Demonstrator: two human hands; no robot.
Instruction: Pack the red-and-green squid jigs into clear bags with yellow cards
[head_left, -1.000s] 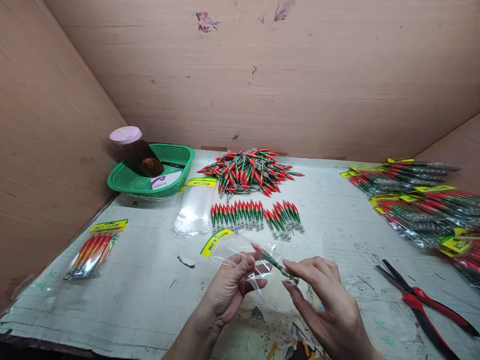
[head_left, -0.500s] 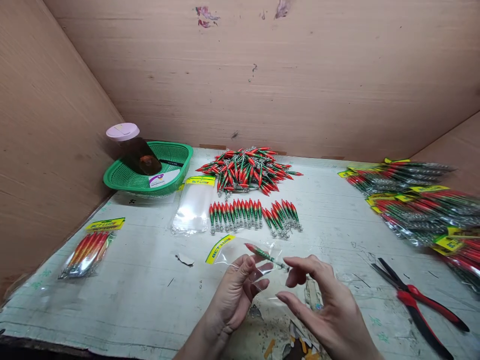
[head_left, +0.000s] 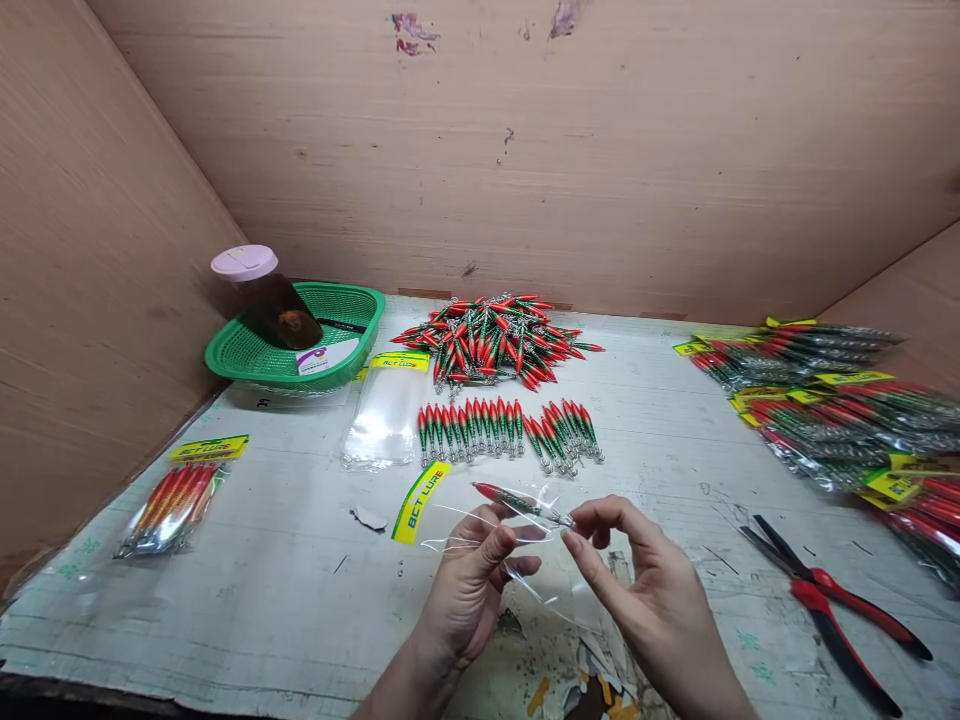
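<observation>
My left hand (head_left: 469, 585) pinches the mouth of a clear plastic bag (head_left: 480, 520) with a yellow header label (head_left: 418, 501). A red and green fishing lure (head_left: 517, 500) lies partly inside that bag, its red tip pointing left. My right hand (head_left: 637, 590) pinches the lure's hook end between thumb and forefinger. Just beyond my hands, a row of loose lures (head_left: 506, 428) lies side by side. Behind the row sits a heap of lures (head_left: 491, 340).
A stack of empty bags (head_left: 382, 415) lies left of the row. A green basket (head_left: 296, 345) holds a pink-lidded jar (head_left: 266, 295). One filled packet (head_left: 180, 495) rests at the left, many filled packets (head_left: 832, 400) at the right. Red-handled pliers (head_left: 832, 600) lie near the right.
The lure has slid further left into the bag and now lies flatter. My right hand has closed from loose fingers into a pinch on its hook end.
</observation>
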